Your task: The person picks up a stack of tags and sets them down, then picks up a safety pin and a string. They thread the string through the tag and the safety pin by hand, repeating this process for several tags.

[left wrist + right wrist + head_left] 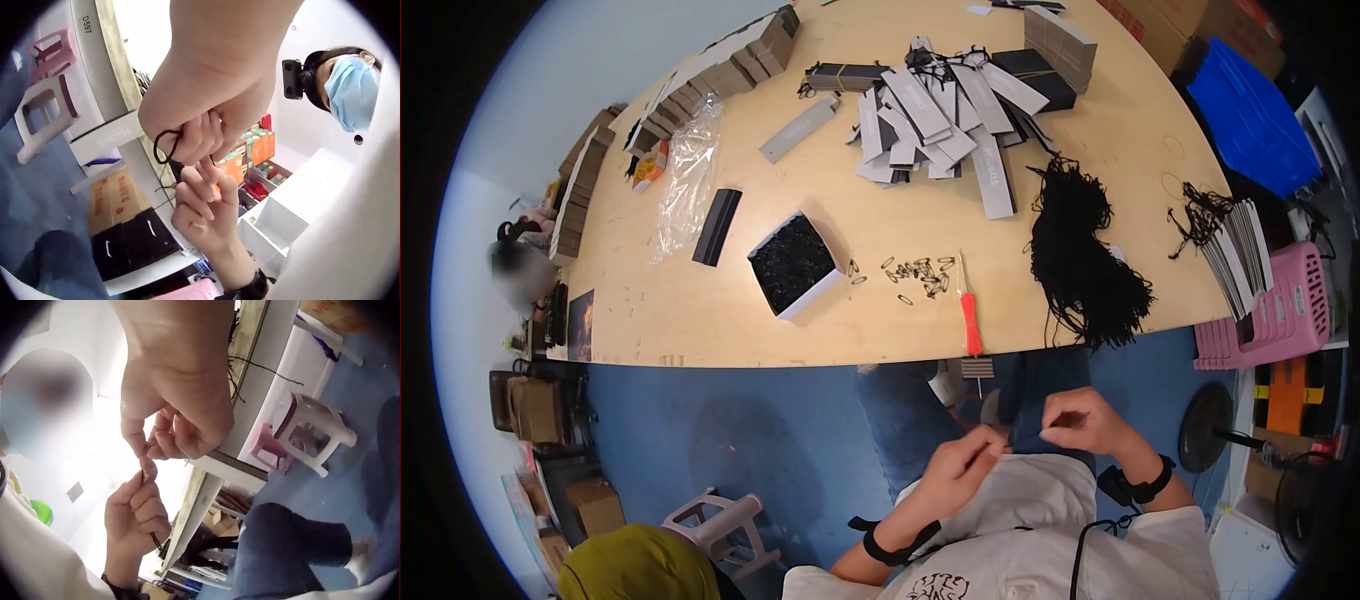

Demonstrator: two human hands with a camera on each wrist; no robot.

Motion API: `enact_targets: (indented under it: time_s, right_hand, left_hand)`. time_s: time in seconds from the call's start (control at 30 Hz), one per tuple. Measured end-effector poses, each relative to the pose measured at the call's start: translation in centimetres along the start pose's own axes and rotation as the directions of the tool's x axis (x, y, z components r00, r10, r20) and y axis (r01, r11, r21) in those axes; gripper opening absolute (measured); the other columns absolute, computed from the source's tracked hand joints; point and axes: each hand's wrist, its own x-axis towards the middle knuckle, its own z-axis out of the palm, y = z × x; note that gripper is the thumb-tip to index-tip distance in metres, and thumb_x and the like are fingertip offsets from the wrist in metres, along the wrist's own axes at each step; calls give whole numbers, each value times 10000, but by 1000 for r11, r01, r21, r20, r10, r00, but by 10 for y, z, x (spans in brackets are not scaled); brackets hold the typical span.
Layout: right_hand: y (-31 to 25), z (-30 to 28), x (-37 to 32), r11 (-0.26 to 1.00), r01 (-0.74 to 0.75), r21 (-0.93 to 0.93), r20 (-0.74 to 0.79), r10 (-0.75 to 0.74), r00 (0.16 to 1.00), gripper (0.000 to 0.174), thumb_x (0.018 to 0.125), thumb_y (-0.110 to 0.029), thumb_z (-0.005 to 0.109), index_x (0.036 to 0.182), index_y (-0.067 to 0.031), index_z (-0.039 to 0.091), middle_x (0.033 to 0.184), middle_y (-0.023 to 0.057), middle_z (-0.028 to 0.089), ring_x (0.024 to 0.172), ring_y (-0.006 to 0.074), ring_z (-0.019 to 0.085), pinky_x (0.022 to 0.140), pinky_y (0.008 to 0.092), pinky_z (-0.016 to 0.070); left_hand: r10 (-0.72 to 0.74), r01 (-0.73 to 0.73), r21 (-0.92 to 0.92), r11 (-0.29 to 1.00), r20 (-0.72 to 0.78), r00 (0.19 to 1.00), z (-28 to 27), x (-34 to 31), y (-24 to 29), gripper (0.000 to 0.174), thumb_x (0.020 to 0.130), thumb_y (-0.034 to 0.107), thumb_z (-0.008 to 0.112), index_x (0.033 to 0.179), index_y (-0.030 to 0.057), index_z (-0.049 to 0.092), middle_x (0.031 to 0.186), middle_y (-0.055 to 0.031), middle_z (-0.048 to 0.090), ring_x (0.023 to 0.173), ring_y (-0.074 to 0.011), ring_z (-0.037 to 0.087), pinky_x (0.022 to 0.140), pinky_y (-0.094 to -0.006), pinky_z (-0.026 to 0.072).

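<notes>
Black cord (155,149), pinched by the left hand (955,470) and right hand (1090,422) just in front of the worktop (650,320), probably needs light, even tension and closely set fingertips.

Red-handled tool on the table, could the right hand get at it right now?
Probably yes: the red handle lies uncovered at the table's near edge, though the right hand looks busy with black cord.
</notes>
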Motion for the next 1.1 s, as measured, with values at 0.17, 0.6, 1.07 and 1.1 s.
enact_targets:
  time_s: [0.17, 0.6, 1.07, 1.1]
  right_hand:
    - [8, -8, -11, 997, -74, -30, -291, 63, 955, 102, 814, -7, 684, 760, -14, 598, 699, -13, 531, 590, 35, 427, 503, 211, 310]
    - [-2, -19, -18, 999, -28, -35, -446, 9, 895, 101, 814, 12, 682, 755, -3, 601, 716, -5, 541, 615, 45, 458, 518, 204, 338]
    - [55, -18, -2, 978, -186, 98, -549, 209, 809, 75, 868, -60, 668, 846, -2, 627, 721, -5, 585, 648, 54, 542, 592, 210, 443]
    - [58, -17, -1, 979, -182, 96, -549, 204, 810, 75, 868, -60, 668, 846, -2, 627, 721, -5, 585, 648, 54, 542, 592, 210, 443]
  left_hand:
    - [-35, 68, 163, 984, -195, 980, -25, 3, -4, 161, 967, 147, 576, 918, -6, 590, 755, -12, 591, 697, -58, 541, 650, -204, 455]
    - [380, -156, 529, 834, -347, 857, -10, 23, 2, 111, 879, -49, 618, 986, -26, 604, 902, -121, 688, 818, -164, 687, 743, -257, 527]
    - [602, -164, 687, 708, -465, 650, -12, 42, -4, 188, 814, -12, 686, 987, 38, 632, 932, -118, 636, 836, -276, 628, 716, -338, 512]
    - [617, -179, 696, 695, -451, 645, -13, 42, -4, 194, 806, -11, 695, 983, 41, 636, 937, -111, 636, 847, -274, 624, 723, -337, 510]
